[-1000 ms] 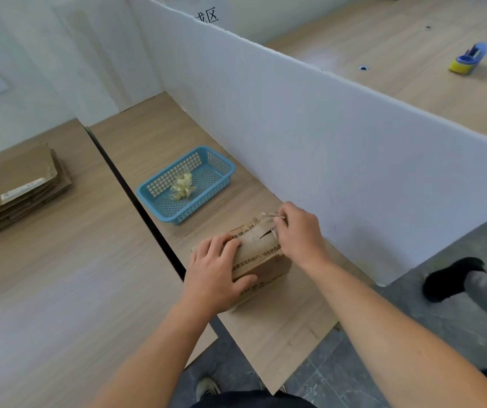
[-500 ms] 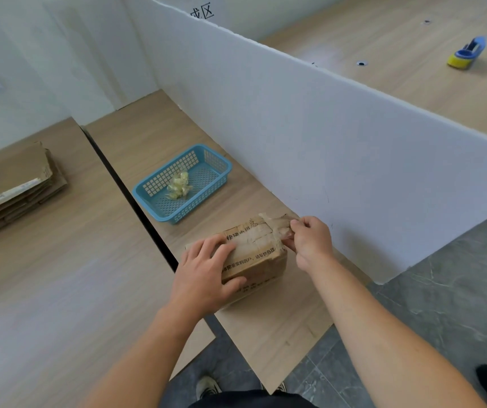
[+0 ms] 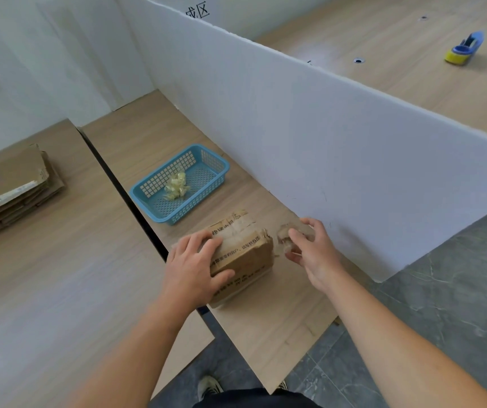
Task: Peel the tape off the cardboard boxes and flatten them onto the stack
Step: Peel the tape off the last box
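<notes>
- Steadying the box (image 3: 242,254) near the front edge of the table (image 3: 265,334), the left hand (image 3: 190,266) lies over its top, thumb on the near face, clamping it down.
- The right hand (image 3: 310,248) pinches a crumpled strip of tape (image 3: 285,237) just off the box's right end; whether the strip is attached to the cardboard cannot be told.
- A sharp pull may rip the paper skin from the box, whose top looks scuffed and wrinkled, or snap the tape and leave a stub to pick at.
- The sticky wad may cling to the fingers on release, and the box may skid toward the edge if the left hand's hold loosens.
- The board (image 3: 324,136) stands just beside the right hand, leaving little room to pull outward.
- A basket (image 3: 195,207) holding scraps (image 3: 176,188) sits beyond the box, with nothing between them.
- The stack (image 3: 9,189) lies well apart on the left table, across a dark gap (image 3: 118,184).
- A dispenser (image 3: 463,50) rests beyond the board, out of play.
</notes>
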